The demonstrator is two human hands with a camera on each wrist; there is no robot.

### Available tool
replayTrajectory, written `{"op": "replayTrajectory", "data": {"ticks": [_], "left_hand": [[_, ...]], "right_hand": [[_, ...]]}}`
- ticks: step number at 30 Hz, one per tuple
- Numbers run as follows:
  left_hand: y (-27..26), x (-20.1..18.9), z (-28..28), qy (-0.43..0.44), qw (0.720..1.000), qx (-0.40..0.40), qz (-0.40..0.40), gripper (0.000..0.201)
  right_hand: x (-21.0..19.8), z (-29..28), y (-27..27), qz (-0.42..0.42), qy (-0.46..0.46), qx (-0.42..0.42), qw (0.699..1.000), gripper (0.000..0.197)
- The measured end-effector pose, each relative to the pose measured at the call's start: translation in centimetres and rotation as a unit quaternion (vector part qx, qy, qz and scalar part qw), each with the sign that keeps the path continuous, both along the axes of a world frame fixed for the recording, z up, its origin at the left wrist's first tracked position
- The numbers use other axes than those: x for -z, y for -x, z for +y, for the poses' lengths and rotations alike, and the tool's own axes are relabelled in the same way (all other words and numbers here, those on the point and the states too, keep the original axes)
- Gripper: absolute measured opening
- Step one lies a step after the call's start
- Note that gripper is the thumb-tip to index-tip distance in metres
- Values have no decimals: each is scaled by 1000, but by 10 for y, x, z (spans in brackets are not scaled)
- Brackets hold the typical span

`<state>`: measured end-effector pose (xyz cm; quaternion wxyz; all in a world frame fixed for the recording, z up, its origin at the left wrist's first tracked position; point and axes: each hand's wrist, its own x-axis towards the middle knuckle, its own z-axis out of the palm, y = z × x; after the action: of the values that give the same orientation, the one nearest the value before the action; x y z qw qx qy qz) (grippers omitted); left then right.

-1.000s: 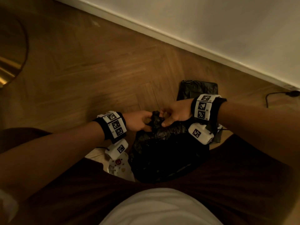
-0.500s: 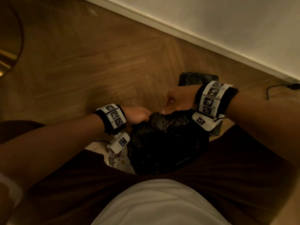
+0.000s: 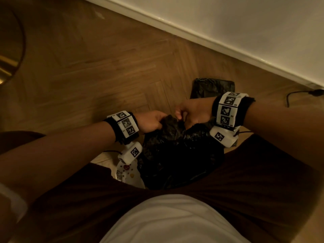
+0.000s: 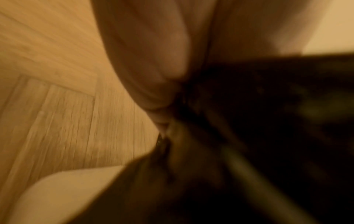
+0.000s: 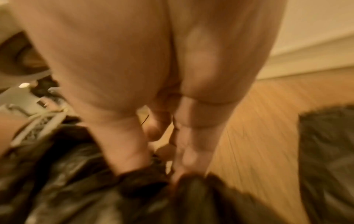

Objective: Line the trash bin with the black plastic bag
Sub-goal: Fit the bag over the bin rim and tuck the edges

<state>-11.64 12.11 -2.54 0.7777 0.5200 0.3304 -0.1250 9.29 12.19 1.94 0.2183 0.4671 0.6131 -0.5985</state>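
Observation:
A crumpled, bulging black plastic bag [image 3: 175, 155] sits between my knees, its top gathered into a bunch. My left hand [image 3: 150, 122] grips that bunch from the left. My right hand [image 3: 191, 113] pinches the plastic from the right, and in the right wrist view its fingertips [image 5: 184, 169] dig into the bag [image 5: 95, 189]. The left wrist view is blurred and shows the left hand [image 4: 153, 75] against dark plastic [image 4: 249, 121]. A white bin [image 3: 126, 172] with stickers shows beside the bag, mostly hidden by my left forearm and leg.
A second, flat folded black bag [image 3: 212, 87] lies on the wooden floor just beyond my hands, also seen as a dark sheet [image 5: 325, 151]. A black cable [image 3: 298, 93] lies by the white baseboard at right. A round gold-rimmed object [image 3: 7, 64] sits at far left.
My right hand lifted off the gathered top half a second ago and has come back down onto it. The left hand kept its grip on the bag.

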Motion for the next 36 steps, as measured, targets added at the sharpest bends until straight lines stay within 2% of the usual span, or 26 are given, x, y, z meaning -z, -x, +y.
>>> {"op": "replayTrajectory", "data": {"ticks": [3, 5, 7, 10, 12, 13, 15, 16, 18, 19, 21, 24, 26, 28, 31, 33, 36], "left_hand": [[-2, 2, -1, -48, 998, -42, 10, 36], [-2, 0, -1, -65, 996, -65, 17, 31], [-3, -2, 0, -98, 993, -58, 31, 23], [-3, -7, 3, -170, 983, -7, 62, 12], [-2, -9, 5, -195, 977, 8, 88, 15], [-1, -10, 6, -215, 971, 22, 105, 23], [-4, -17, 8, -234, 959, 65, 144, 26], [-5, -22, 9, -210, 962, 76, 158, 26], [-5, -32, 10, -98, 978, 51, 178, 24], [-4, -36, 11, -36, 984, 28, 175, 20], [3, -37, 15, 17, 990, 25, 141, 8], [13, -38, 12, 72, 992, 81, 63, 29], [15, -31, 5, 80, 992, 91, 24, 48], [12, -25, -2, 66, 995, 64, 38, 55], [7, -22, -2, 95, 994, -28, 52, 45], [2, -27, -2, 89, 993, -61, 56, 32], [-5, -28, -5, 49, 997, -2, 54, 33]], "right_hand": [[-4, -2, -4, 64, 87, 98, 989, 12], [-11, -4, -3, 87, 142, 134, 977, 19], [-15, -6, 0, 83, 125, 104, 983, 40], [-15, -10, 7, 69, 77, 63, 993, 53], [-13, -11, 10, 36, 34, 43, 998, 54], [-10, -11, 11, 23, 14, 31, 999, 50], [-9, -9, 13, 1, 0, 16, 1000, 41], [-10, -9, 15, -13, -4, 10, 1000, 40], [-10, -9, 17, -27, -11, -5, 1000, 35], [-9, -10, 18, -31, -12, -11, 999, 31], [-7, -11, 16, -41, -13, 18, 999, 29], [-5, -11, 12, -59, -25, 90, 994, 26], [-4, -10, 12, -74, -39, 99, 992, 23], [-3, -10, 14, -77, -37, 100, 991, 26], [-2, -10, 17, -90, -37, 101, 990, 14], [-2, -11, 16, -95, -54, 109, 988, 15], [-2, -18, 18, -95, -92, 91, 987, 20]]}}
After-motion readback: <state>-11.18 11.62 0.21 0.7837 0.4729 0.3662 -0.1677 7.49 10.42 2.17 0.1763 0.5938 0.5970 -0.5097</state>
